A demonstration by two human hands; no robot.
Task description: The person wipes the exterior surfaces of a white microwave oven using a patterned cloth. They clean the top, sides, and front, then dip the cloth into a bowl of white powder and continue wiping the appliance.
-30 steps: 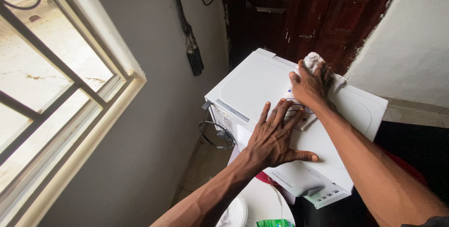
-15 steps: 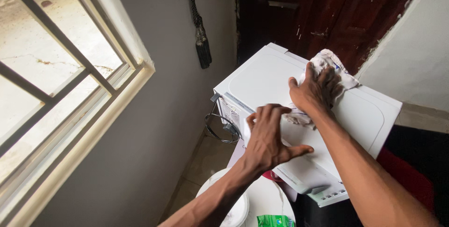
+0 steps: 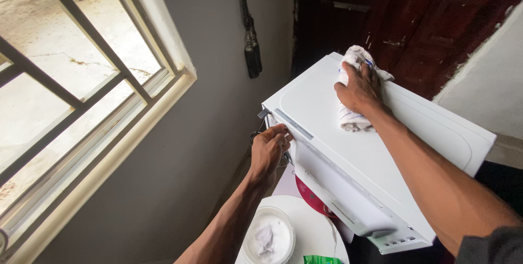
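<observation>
While tilted, microwave (image 3: 327, 106) runs lower-right

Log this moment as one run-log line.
left hand: gripping rear edge of white microwave | right hand: pressing white cloth on microwave top | below: round white container

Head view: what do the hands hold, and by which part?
Right hand presses a bunched white cloth flat on the microwave's top. Left hand grips the microwave's rear edge.
</observation>
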